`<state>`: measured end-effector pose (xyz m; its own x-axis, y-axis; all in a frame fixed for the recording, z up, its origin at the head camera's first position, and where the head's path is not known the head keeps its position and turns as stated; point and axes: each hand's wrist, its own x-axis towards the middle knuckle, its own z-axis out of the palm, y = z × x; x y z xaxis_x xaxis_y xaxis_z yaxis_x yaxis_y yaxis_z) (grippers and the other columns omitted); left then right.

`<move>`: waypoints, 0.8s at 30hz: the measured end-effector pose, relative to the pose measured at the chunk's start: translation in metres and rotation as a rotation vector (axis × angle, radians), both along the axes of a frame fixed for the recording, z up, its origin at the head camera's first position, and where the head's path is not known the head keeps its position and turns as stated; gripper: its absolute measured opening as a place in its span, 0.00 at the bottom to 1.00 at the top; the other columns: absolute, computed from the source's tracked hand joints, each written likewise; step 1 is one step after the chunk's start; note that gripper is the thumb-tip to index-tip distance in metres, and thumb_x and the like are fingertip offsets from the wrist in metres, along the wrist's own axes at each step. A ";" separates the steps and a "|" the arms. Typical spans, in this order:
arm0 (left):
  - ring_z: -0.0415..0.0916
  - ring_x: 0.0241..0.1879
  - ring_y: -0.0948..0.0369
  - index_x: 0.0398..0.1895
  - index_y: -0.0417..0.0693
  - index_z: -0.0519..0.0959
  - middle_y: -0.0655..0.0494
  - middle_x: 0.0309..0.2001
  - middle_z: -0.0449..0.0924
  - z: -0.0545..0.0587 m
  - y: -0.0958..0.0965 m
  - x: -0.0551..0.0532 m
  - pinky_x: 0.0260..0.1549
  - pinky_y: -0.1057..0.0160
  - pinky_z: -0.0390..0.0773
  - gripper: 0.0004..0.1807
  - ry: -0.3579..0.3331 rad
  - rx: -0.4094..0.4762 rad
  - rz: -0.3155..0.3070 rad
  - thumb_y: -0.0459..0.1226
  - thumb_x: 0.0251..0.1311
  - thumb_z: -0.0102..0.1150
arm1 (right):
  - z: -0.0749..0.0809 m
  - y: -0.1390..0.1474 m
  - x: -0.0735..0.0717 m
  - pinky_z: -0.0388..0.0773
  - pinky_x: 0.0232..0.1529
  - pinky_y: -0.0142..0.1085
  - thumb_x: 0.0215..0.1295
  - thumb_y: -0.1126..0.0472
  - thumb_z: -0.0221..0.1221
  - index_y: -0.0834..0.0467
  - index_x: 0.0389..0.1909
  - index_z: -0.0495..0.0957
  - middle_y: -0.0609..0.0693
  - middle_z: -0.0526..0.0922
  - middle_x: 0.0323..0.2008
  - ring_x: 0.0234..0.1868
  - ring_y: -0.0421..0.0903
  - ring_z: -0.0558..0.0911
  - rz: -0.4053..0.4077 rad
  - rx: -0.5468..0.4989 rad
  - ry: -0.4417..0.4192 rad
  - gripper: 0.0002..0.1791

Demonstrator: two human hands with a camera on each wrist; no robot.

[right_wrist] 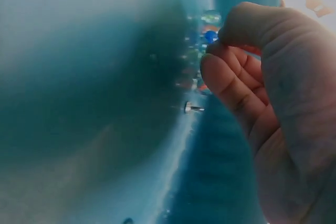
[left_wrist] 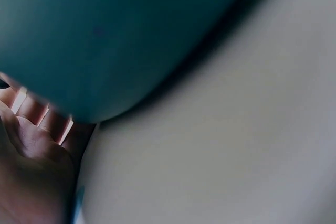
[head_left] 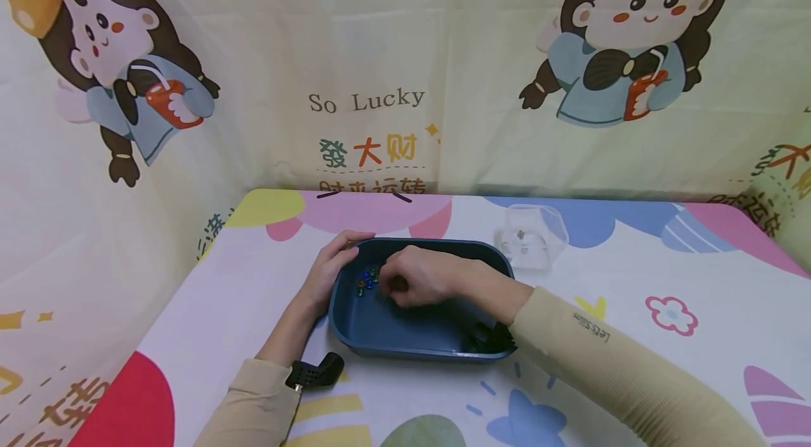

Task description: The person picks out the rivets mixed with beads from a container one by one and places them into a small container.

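Note:
A dark blue plastic bin (head_left: 405, 331) sits on the table. My left hand (head_left: 331, 269) grips its far left corner; in the left wrist view the fingers (left_wrist: 39, 114) lie along the outside of the wall. My right hand (head_left: 421, 278) reaches into the bin with fingers curled, beside a small cluster of coloured glass marbles (head_left: 366, 281). In the right wrist view, thumb and fingertips come together right at a blue marble (right_wrist: 210, 36); I cannot tell whether they pinch anything. A small metal screw (right_wrist: 193, 107) lies near the marbles.
Dark, black pieces (head_left: 486, 338) lie in the bin's near right corner, under the right forearm. Behind the bin at the right stands a clear plastic box (head_left: 535, 236) with a few small metallic pieces in it. A printed cloth (head_left: 494, 81) hangs behind the table.

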<state>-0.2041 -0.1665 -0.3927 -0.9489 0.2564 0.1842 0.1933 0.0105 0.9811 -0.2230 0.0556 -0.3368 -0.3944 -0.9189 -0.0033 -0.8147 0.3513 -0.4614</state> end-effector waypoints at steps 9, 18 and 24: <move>0.74 0.55 0.53 0.64 0.29 0.70 0.36 0.58 0.74 -0.001 0.000 0.000 0.55 0.62 0.74 0.21 0.025 0.036 -0.032 0.33 0.75 0.37 | 0.006 0.009 -0.001 0.77 0.38 0.30 0.65 0.66 0.63 0.59 0.41 0.84 0.43 0.80 0.35 0.33 0.40 0.76 -0.050 -0.131 -0.010 0.05; 0.73 0.55 0.51 0.64 0.30 0.70 0.32 0.59 0.73 -0.001 0.000 -0.001 0.56 0.60 0.74 0.22 0.014 0.038 -0.028 0.34 0.75 0.38 | 0.007 0.015 -0.002 0.78 0.36 0.31 0.64 0.68 0.63 0.60 0.40 0.84 0.44 0.80 0.34 0.32 0.40 0.76 -0.091 -0.215 -0.013 0.06; 0.73 0.56 0.50 0.64 0.29 0.70 0.32 0.58 0.73 -0.002 0.000 -0.001 0.57 0.59 0.73 0.22 0.024 0.039 -0.026 0.33 0.75 0.37 | 0.007 0.018 -0.003 0.77 0.34 0.32 0.63 0.68 0.64 0.60 0.38 0.83 0.43 0.80 0.32 0.31 0.40 0.75 -0.114 -0.270 0.006 0.05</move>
<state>-0.2046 -0.1663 -0.3948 -0.9371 0.2734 0.2168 0.2160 -0.0335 0.9758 -0.2255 0.0736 -0.3293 -0.4946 -0.8358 0.2381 -0.7797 0.3057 -0.5464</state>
